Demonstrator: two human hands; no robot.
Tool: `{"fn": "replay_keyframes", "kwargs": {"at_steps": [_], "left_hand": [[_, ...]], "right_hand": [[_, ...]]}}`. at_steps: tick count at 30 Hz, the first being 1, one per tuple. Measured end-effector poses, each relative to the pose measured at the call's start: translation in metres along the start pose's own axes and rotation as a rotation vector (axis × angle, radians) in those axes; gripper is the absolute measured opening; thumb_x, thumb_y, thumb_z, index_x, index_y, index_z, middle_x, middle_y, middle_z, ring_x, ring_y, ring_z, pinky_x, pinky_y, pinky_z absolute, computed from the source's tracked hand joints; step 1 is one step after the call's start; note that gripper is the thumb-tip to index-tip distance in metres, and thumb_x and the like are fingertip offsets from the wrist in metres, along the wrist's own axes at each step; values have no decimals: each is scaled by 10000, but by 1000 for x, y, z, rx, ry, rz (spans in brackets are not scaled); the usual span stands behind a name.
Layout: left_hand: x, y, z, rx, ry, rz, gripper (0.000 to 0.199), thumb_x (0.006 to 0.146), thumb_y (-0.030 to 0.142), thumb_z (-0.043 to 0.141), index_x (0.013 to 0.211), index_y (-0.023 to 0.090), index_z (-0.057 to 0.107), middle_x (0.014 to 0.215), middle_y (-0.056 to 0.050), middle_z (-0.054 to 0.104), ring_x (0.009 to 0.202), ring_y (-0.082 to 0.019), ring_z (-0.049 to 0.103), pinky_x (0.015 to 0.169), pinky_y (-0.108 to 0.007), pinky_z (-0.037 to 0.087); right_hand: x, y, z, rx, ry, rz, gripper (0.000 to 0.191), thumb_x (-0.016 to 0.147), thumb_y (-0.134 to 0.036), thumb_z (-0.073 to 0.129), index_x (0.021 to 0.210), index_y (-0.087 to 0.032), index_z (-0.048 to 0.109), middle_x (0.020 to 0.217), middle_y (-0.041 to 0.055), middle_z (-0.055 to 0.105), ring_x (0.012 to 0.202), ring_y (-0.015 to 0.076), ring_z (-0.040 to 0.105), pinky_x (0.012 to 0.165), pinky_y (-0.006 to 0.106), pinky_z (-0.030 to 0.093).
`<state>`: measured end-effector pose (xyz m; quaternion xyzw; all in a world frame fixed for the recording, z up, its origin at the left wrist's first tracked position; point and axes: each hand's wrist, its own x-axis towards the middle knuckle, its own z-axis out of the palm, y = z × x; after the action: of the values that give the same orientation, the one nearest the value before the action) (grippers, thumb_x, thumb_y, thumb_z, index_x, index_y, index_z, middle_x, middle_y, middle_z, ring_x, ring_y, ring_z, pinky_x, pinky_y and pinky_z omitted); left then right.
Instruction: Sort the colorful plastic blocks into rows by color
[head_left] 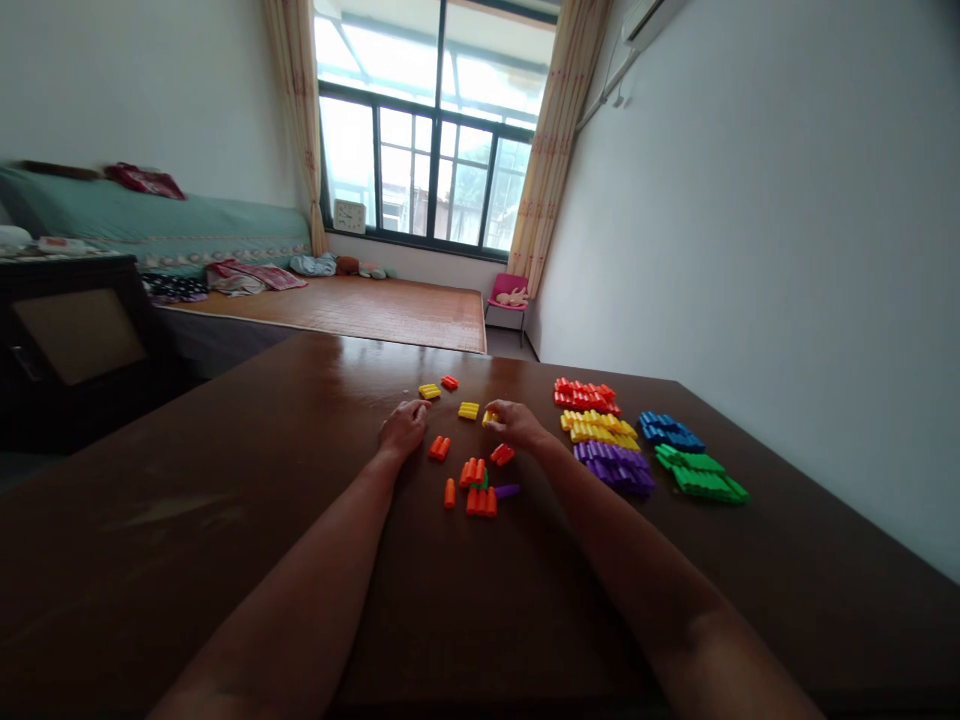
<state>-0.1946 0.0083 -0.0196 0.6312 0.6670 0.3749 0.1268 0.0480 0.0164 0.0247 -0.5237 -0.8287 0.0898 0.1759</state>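
My right hand [517,424] pinches a small yellow plastic block [490,418] just above the table or on it; I cannot tell which. My left hand [405,428] rests on the tabletop with its fingers loosely stretched out and nothing visible in them. Just beyond its fingertips lies a yellow ribbed block [429,391], with an orange-red block [449,382] behind. Between the hands sits another yellow block [469,410]. Closer to me are orange blocks [439,447], a single orange piece [450,493], and an orange cluster [481,501] with green and purple pieces [508,491] against it.
On the right, blocks lie sorted by colour: red [586,395], yellow [599,429], purple [615,469], blue [671,432] and green [700,473]. The brown table [225,520] ends near a bed [390,310], a pink chair [509,290] and a wall [750,220].
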Motion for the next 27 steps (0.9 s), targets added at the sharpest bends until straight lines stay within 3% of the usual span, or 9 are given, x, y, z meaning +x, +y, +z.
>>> {"fn": "replay_keyframes", "kwargs": {"at_steps": [3,7,10,12,15,20,27], "left_hand": [[3,-2,2,23,1,7,361,905,337,394,1094,227,681,1105,-68,665,976,-210,625,858,-307,474],[6,-5,3,63,-1,13,360,896,335,394,1084,233,683,1116,-65,663,1000,-218,617,853,-309,476],[8,-7,4,81,-3,26,368,893,338,389,1090,228,680,1131,-69,659,1011,-220,616,855,-312,475],[8,-9,4,86,2,30,372,890,345,390,1093,227,679,1132,-67,661,1005,-220,619,847,-310,478],[9,-10,3,75,6,39,373,887,349,393,1091,226,680,1132,-63,665,1002,-217,623,837,-302,483],[8,-10,3,54,-7,47,383,886,357,394,1100,214,677,1141,-77,659,1008,-226,619,842,-315,478],[8,-9,4,69,5,49,375,887,351,392,1089,225,682,1114,-69,666,993,-223,621,834,-313,477]], "right_hand": [[-30,39,-36,241,132,57,391,811,-256,593,1200,-210,583,1107,63,673,869,167,648,794,284,510],[-81,121,-85,425,310,304,478,783,-234,571,1255,-165,540,1038,90,685,881,180,657,758,293,536],[-110,175,-98,443,395,521,424,741,-182,582,1163,-149,600,1038,95,693,888,178,661,770,279,531],[-119,198,-96,378,386,591,337,712,-150,590,1043,-132,652,1025,97,699,896,182,662,803,279,519],[-119,215,-88,262,318,618,289,682,-126,608,961,-125,682,980,85,714,890,187,669,830,280,507],[-110,222,-76,150,268,593,303,678,-127,623,973,-137,693,984,68,721,896,180,674,816,264,502],[-109,226,-68,85,303,592,260,682,-191,669,939,-153,688,907,54,726,836,171,671,770,264,501]]}}
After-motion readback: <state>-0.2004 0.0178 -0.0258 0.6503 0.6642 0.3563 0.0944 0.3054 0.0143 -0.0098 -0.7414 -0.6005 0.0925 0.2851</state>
